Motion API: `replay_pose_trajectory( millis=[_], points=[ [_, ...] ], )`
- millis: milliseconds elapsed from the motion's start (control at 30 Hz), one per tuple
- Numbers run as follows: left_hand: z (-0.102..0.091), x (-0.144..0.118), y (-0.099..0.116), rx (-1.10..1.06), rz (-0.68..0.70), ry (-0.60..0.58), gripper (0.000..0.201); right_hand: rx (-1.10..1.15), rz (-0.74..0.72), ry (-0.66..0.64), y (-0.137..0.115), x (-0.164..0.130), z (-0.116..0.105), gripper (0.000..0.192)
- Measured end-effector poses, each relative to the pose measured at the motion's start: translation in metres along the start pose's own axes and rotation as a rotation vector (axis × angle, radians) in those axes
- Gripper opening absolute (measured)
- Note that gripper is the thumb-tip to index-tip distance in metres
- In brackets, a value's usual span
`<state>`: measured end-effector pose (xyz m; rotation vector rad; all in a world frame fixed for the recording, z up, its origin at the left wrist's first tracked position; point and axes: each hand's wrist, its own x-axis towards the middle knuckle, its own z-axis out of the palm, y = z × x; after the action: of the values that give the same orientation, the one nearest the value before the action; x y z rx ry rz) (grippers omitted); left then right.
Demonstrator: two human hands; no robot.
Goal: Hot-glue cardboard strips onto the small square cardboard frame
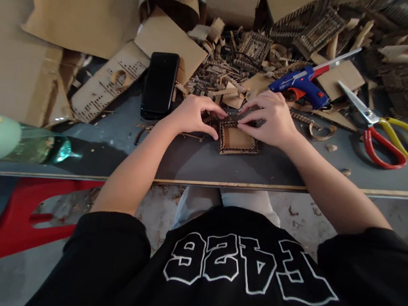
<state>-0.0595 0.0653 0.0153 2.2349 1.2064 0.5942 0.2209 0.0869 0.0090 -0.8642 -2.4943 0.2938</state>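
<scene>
Grey table (194, 164) carries cardboard scraps (218, 71); small cardboard tray (239, 139) lies flat near front edge, presumably for two-handed access. Left hand (194, 113): grip spread at tray's corner. Right hand (270, 119): by far rim, cannot tell whether pinching.

Small cardboard panel (240, 139), rectangular, lying flat on the grey tabletop (194, 164), close to its near edge. Slightly skewed: near side climbs a little toward the right. Face smooth, plain tan, a darker brown patch toward the far left. Border (222, 139) of corrugated strip, fluted edge upward, standing a little proud of the face; seen along the left, near and right sides, dark zigzag flutes clear. Far side also edged, partly covered by fingers. Left hand (196, 115) at the far left corner, thumb just beside it; right hand (270, 119) over the far side, fingertips at the border. Contact there too small to tell.
</scene>
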Motion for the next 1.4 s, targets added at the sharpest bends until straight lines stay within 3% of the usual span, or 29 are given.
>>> replay_pose_trajectory(
  millis=[200,667,867,1033,1167,1400],
  points=[
    [0.009,0.004,-0.013,-0.079,0.011,0.037,0.034,-0.05,0.027,0.06,-0.004,0.001,0.01,0.029],
    [0.013,0.005,-0.017,-0.023,0.136,0.08,0.02,-0.024,0.033,0.093,-0.001,0.002,0.01,0.022],
    [0.015,0.005,-0.016,0.061,0.126,0.15,0.034,-0.044,0.054,0.055,-0.003,0.0,0.011,0.026],
    [0.021,0.007,-0.015,0.094,0.19,0.298,0.021,-0.088,0.088,0.034,-0.006,-0.001,0.009,0.021],
    [0.027,0.006,-0.008,0.104,0.219,0.277,0.028,-0.085,0.105,-0.012,-0.004,0.0,0.007,0.015],
    [0.041,0.007,0.012,0.173,0.074,0.226,0.03,-0.037,0.115,-0.033,-0.003,0.001,0.005,0.022]
  ],
)
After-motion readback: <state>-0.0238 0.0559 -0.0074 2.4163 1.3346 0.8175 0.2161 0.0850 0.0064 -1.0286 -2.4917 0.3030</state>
